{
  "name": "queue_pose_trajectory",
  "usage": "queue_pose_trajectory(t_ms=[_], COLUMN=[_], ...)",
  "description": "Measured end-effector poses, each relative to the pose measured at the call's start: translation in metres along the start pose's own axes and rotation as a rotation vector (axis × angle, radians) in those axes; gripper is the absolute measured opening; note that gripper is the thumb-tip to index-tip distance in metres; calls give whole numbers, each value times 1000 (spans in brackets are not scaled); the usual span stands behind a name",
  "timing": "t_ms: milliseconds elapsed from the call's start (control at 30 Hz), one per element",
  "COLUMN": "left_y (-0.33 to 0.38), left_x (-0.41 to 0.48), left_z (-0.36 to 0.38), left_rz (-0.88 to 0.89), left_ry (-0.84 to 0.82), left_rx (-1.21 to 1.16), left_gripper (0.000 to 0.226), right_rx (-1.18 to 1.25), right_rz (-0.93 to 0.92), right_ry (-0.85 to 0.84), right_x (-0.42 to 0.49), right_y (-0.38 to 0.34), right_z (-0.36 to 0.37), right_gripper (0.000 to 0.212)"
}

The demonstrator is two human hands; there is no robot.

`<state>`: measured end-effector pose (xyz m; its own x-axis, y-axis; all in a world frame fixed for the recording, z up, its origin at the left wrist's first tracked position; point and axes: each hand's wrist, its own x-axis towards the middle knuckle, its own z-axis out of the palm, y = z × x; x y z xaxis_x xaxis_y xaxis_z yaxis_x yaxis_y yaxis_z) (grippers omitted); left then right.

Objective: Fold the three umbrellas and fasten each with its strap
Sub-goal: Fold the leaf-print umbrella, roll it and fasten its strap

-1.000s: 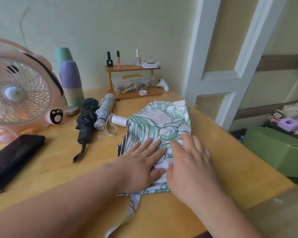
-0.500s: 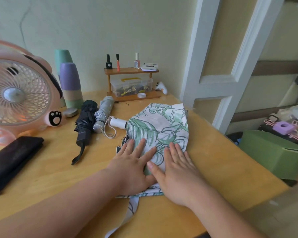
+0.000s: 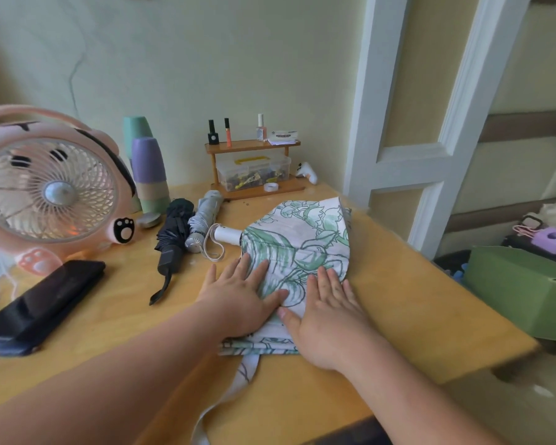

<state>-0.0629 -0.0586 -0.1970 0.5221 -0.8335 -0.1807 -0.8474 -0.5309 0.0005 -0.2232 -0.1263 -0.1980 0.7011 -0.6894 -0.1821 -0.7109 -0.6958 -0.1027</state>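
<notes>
Flatly, left hand (image 3: pixel 238 297) and right hand (image 3: pixel 328 316), fingers straight, atop floral umbrella (image 3: pixel 302 245), its handle (image 3: pixel 227 234) leftward.

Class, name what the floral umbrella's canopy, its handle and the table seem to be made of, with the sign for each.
Canopy: thin matte printed fabric; it creases and lies in flat folds.
Handle: smooth and white, probably plastic; even, faint sheen.
Table: yellowish wood or wood-look laminate, glossy; it reflects light.
</notes>
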Motion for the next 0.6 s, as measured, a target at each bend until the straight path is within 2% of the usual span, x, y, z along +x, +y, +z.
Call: queue_pose_trajectory(t_ms=[133,233,300,367,533,600], left_y=[0,0,1,0,-9,-10], left_x=[-5,-8,-9,-6,5,6], left_z=[1,3,5,9,13,13], left_rz=[-4,27,127,245,329,336], left_ry=[17,120,239,289,141,113], left_rx=[-14,56,148,146,-7,-5], left_gripper=[89,84,73,72,57,60], right_rx=[-21,-22,-19,-9,36,208], right_rz=[8,6,6,6,-57,-67], right_ry=[9,19,33,56,71,179], right_x=[0,-1,0,1,-9,-9], right_y=[-2,-2,-2,-2,0,10], right_z=[1,2,4,5,-5,-24], right_gripper=[89,88,88,87,81,65])
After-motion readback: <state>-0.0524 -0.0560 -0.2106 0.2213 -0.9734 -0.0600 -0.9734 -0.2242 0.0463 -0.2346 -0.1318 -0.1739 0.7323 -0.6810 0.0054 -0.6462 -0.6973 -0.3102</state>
